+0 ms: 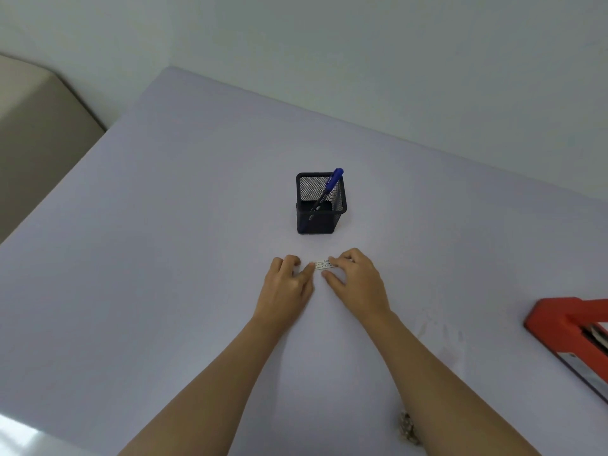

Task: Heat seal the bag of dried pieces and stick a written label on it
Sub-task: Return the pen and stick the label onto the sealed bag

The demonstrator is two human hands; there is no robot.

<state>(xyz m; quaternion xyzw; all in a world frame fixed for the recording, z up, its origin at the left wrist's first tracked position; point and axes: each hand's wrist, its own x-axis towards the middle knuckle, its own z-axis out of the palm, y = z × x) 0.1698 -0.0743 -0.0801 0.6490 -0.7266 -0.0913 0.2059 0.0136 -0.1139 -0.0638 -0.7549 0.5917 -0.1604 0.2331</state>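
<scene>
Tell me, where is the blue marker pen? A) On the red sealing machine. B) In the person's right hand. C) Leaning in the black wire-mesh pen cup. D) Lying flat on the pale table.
C: the blue marker pen leans inside the black wire-mesh pen cup, while the left hand and right hand hold only a small white paper label at its ends.

1. There were two hands: one left hand [286, 284] and one right hand [355, 281].
2. There was one label [324, 264].
3. There was one mesh pen holder [317, 222].
4. There was one blue pen [330, 184].
5. There was one red sealer [566, 324], only partly in view.
6. There was one small clump of dried pieces [408, 431].
7. There was one table [164, 225].
</scene>
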